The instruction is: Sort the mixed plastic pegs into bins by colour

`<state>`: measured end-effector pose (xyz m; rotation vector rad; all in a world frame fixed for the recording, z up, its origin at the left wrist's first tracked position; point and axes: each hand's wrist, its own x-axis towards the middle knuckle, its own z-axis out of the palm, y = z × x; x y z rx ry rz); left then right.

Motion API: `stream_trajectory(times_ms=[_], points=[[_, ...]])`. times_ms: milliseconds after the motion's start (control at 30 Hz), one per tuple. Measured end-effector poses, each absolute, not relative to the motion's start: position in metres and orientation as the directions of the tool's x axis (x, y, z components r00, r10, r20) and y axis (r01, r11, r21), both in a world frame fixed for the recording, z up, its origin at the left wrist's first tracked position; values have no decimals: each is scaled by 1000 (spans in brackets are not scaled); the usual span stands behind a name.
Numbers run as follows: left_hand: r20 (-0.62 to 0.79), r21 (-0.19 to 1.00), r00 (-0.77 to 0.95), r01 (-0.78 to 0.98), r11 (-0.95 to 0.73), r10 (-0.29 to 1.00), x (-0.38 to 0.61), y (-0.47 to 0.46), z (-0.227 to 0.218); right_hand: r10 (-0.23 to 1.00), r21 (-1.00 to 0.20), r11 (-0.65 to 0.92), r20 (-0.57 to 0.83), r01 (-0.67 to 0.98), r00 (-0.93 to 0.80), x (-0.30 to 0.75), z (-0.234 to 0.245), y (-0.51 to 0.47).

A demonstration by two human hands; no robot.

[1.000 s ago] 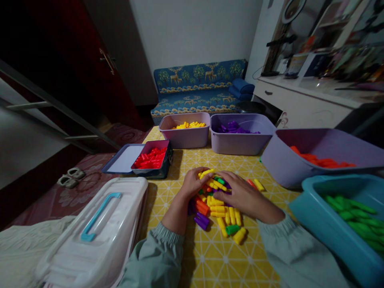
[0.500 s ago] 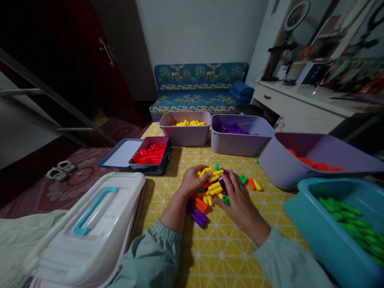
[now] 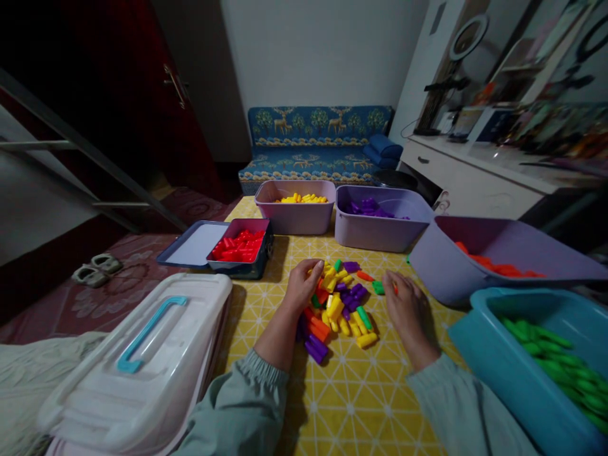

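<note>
A pile of small plastic pegs in yellow, purple, orange and green lies on the yellow patterned tablecloth. My left hand rests on the pile's left side, its fingers curled over yellow pegs. My right hand sits at the pile's right edge with fingertips pinched at an orange peg, next to a green peg. Around the pile stand sorting bins: a yellow-peg bin, a purple-peg bin, a red-peg tin, an orange-peg bin and a teal green-peg bin.
A white lidded case with a blue handle fills the near left. A tin lid lies beside the red tin. Behind the table are a blue sofa and a white cabinet. Slippers lie on the floor.
My right hand has left the top of the pile and moved right to its edge. The pegs are spread out more. My left hand has stayed on the left side.
</note>
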<state>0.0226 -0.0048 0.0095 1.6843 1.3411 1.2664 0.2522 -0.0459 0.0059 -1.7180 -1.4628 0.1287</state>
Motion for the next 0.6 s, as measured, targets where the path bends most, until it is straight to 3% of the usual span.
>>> stream_trajectory(times_ms=[100,200,367,600], points=[[276,903,48,328,-276,960,23,-6,11,952,-796,17,197,605,234,225,18,-40],[257,917,40,304,-257,966,21,-7,12,990,-926,48,95,374,108,188,33,-36],[251,933,-17,272,-237,968,17,-6,12,994,-966,110,103,233,-40,158,32,-33],[230,942,-83,268,-200,970,15,-1,7,991,-987,107,97,119,-87,166,22,-34]])
